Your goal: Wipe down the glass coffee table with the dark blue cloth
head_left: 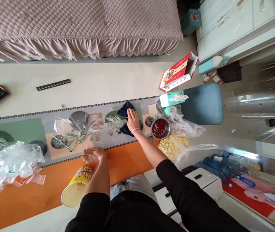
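Note:
My right hand presses down on a crumpled dark blue cloth, which lies on the printed table runner. At the runner's near edge rests my left hand, its fingers curled together. A thin whitish piece stands up at those fingers; its kind is too small to tell. Just below the left hand, a yellow popcorn bucket lies tilted with its mouth toward me. A thin pale stick with a green tip lies on the runner to the left.
Right of the cloth stand a metal bowl of red berries or seeds, a bag of yellow pieces, a tissue box and a red-white box. Clear plastic bags lie left. A black slotted strip lies at the far side.

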`<state>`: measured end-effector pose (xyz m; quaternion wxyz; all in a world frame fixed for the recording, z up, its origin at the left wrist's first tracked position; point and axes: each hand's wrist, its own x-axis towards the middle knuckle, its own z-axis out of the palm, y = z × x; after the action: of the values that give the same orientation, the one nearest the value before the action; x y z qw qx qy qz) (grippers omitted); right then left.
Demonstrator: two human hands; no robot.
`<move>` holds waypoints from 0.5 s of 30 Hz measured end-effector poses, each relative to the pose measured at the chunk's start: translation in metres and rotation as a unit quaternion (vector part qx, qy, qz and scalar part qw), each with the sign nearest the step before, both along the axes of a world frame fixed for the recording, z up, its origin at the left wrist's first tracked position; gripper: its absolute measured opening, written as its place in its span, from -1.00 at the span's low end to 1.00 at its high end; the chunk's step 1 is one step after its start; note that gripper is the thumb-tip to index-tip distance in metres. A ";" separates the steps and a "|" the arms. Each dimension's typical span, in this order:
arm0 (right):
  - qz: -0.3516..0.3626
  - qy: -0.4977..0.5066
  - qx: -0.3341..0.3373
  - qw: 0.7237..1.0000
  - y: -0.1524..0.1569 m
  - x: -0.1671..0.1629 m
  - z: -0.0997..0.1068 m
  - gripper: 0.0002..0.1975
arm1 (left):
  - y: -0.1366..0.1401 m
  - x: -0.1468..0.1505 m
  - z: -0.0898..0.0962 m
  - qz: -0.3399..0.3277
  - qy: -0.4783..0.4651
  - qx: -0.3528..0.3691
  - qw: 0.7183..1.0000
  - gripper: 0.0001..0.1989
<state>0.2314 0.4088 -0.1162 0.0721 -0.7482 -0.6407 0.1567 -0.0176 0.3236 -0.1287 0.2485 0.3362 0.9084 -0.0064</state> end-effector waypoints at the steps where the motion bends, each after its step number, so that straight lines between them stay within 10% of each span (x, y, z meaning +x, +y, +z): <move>1: -0.010 -0.002 0.005 1.000 0.014 0.003 -0.001 -0.39 | 0.000 0.000 0.000 0.022 0.029 0.002 0.999 -0.88; 7: -0.050 0.003 0.027 0.998 0.072 0.008 -0.008 -0.38 | 0.003 0.000 0.005 0.094 0.116 0.023 0.989 -0.77; 15: -0.002 0.002 0.015 1.000 -0.085 -0.038 0.006 -0.34 | 0.001 -0.001 0.001 0.052 0.051 0.008 0.997 -0.84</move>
<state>0.1934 0.3240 -0.1102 0.0845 -0.7479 -0.6413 0.1487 -0.0181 0.3251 -0.1273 0.1992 0.2896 0.9362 -0.0028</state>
